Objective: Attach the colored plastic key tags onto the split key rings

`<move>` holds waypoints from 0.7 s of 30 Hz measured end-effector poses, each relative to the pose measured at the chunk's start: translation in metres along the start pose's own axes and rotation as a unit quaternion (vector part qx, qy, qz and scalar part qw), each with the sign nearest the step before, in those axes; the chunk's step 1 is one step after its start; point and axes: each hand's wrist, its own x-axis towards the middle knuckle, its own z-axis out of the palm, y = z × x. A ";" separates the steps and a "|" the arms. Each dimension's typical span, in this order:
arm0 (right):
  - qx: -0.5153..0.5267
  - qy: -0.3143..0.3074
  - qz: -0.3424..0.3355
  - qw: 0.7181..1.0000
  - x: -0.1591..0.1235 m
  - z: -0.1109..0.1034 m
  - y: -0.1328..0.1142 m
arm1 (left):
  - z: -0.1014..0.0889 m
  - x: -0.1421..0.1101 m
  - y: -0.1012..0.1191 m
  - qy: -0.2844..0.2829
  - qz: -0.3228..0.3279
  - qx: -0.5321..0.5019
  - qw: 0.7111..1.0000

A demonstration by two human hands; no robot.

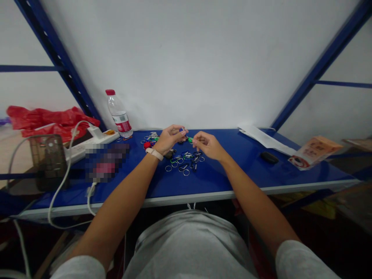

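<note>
On our blue surface [232, 170], toward its back edge, metal key rings [183, 164] lie scattered just below our hands. Our left grip [170, 139] pinches a small blue piece [182, 130]; our right grip [207, 145] holds a green clip [190, 140] at its fingertips, just beside it.

The head camera looks forward and down over a grey T-shirt [188, 248] and the blue desk's near edge [186, 197], toward the left hand [168, 140] and right hand [207, 145]
</note>
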 end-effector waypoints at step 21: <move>-0.039 0.019 0.018 0.999 0.000 -0.001 0.004 | 0.006 -0.004 0.000 -0.039 0.022 0.052 0.998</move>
